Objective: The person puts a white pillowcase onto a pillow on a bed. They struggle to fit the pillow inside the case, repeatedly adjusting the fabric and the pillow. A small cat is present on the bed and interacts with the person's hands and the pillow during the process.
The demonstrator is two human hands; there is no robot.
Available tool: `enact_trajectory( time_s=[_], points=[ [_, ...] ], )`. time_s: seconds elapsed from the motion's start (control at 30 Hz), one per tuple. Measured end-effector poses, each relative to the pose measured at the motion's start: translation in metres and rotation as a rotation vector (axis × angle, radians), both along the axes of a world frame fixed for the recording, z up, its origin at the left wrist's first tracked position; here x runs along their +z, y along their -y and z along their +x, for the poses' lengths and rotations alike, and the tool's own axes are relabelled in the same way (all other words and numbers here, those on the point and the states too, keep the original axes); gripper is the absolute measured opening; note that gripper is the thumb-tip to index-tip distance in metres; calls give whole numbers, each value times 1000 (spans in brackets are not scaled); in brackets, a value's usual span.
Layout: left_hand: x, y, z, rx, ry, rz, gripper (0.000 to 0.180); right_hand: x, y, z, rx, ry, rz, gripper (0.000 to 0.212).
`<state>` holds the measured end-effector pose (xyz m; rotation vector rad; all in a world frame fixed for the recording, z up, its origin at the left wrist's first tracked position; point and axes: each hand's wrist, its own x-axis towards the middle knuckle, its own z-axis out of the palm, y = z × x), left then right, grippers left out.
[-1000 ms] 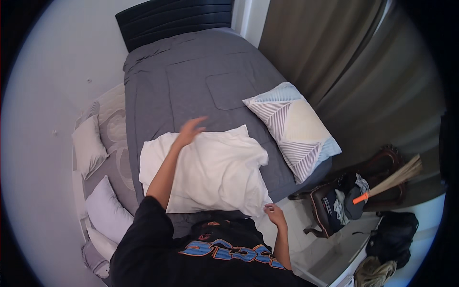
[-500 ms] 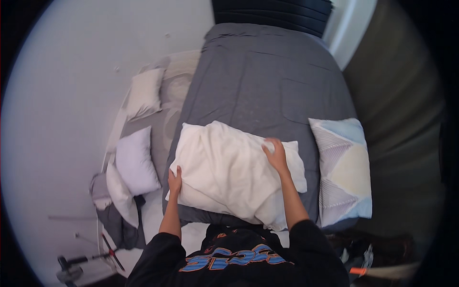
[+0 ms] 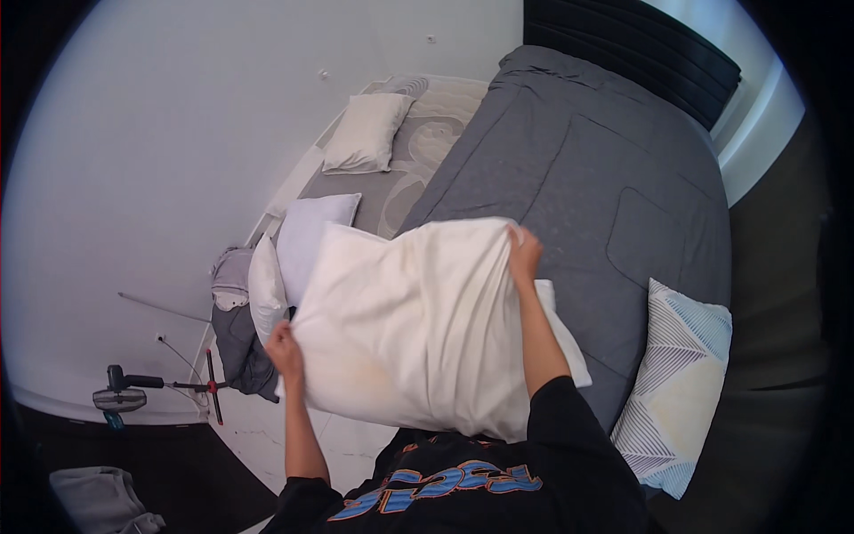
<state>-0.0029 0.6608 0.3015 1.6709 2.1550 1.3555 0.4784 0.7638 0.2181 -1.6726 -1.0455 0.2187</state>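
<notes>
A white pillow [image 3: 382,347] with loose, creased white fabric over it spans the space in front of my body, above the near end of the grey bed. My left hand [image 3: 285,350] is closed on its left edge. At the upper right, my right hand [image 3: 525,255] grips a bunched fold of the white fabric. Another white corner [image 3: 569,343] sticks out below my right forearm; whether it belongs to the same pillow is unclear. To the right, a patterned pillow [image 3: 678,383] with striped triangles lies at the bed's edge.
A grey cover [image 3: 569,169] spreads over the bed up to a black headboard [image 3: 640,49]. Left of it, a bare patterned mattress [image 3: 436,133] holds a cream pillow [image 3: 366,133], a lavender pillow [image 3: 311,236] and a white pillow [image 3: 267,285]. A fan [image 3: 120,396] stands at lower left.
The view has turned left. The white pillow has shifted left and off the bed's near end toward the other mattress. My right hand has gone from resting over the fabric to gripping it.
</notes>
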Motion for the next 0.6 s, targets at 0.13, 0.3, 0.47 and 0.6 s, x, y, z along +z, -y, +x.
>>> enact_trajectory(
  time_s=[0.13, 0.3, 0.47, 0.6],
  points=[
    [61, -27, -62, 13, -55, 219, 21, 43, -18, 80, -120, -132, -100, 46],
    [181, -25, -84, 26, -65, 565, 24, 13, 20, 90, 42, 74, -203, 78],
    [275, -4, -9, -599, -173, 732, 55, 30, 67, -21, 515, 49, -24, 94],
    [313, -19, 25, -1097, -262, 821, 59, 190, 79, -112, 649, -97, 384, 107]
  ],
)
